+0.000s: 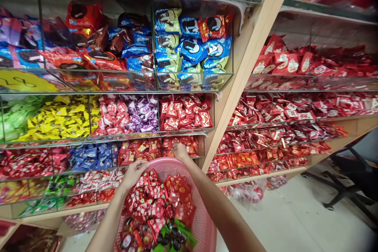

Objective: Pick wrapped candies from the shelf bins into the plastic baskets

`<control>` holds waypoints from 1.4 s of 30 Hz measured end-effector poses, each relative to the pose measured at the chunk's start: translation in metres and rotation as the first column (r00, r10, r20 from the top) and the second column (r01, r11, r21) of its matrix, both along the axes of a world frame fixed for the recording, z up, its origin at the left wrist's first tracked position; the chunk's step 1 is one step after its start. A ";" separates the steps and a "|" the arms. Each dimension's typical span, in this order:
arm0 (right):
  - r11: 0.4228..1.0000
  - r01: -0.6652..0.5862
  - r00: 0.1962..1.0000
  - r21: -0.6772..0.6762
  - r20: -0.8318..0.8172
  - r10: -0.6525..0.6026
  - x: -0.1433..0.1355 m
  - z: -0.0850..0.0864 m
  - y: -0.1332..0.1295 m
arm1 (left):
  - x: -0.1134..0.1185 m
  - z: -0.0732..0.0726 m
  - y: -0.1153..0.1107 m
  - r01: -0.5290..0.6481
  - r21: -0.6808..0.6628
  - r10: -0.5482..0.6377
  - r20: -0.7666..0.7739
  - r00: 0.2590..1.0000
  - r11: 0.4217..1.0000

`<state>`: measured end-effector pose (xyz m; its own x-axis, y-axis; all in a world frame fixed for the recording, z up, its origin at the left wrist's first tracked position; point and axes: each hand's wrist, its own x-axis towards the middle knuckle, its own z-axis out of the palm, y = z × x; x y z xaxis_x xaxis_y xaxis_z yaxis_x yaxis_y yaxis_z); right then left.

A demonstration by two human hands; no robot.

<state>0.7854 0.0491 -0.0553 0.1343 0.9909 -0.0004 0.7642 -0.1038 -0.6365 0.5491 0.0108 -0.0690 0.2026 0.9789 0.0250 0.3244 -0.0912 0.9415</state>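
A pink plastic basket (208, 220) is in front of me, tilted, with wrapped candies in it: red-wrapped candies (147, 189), orange-dotted red packets (178, 193) and green-and-dark ones (174, 236). My left hand (134, 174) is closed on the basket's far-left rim, thumb and fingers at the edge. Beyond the rim, my right hand (180, 152) reaches to a shelf compartment of red-wrapped candies (190, 141). Its fingers are curled together at the candies; whether anything is between them is hidden.
Clear-fronted shelves hold yellow candies (65, 116), purple-and-white candies (143, 112), blue candies (93, 155) and cookie packets (168, 47). A slanting wooden post (239, 71) separates the right-hand shelves. A black chair base (342, 189) stands on the floor at right.
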 end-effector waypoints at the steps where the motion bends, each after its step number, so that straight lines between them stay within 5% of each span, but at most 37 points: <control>1: 1.000 -0.008 1.000 0.011 -0.013 0.008 0.000 -0.001 -0.001 | 0.000 0.000 0.000 -0.005 0.004 0.005 -0.007 1.000 1.000; 12: 0.983 -0.048 0.994 0.175 -0.088 0.064 0.002 0.006 -0.012 | -0.002 -0.002 0.002 0.003 0.021 -0.003 -0.016 1.000 1.000; 19: 0.936 -0.068 0.983 0.345 -0.136 0.122 0.011 0.043 -0.028 | -0.001 -0.001 0.003 -0.006 0.007 0.006 0.013 1.000 1.000; 25: 0.885 -0.103 0.936 0.454 -0.258 0.241 0.023 0.060 -0.068 | 0.001 0.001 0.000 -0.023 -0.038 0.024 0.035 0.999 0.999; 31: 0.908 -0.176 0.911 0.381 -0.285 0.296 0.014 0.050 -0.090 | 0.001 -0.001 0.001 -0.034 -0.030 0.034 0.022 0.999 0.999; 42: 0.872 -0.471 0.882 0.130 0.091 0.463 -0.013 0.023 -0.089 | -0.001 0.002 0.003 -0.021 0.003 0.021 -0.029 0.999 1.000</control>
<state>0.7725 -0.0396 -0.0321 -0.3487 0.9266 0.1412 0.7351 0.3638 -0.5721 0.5483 0.0143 -0.0672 0.1825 0.9830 0.0220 0.3530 -0.0864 0.9316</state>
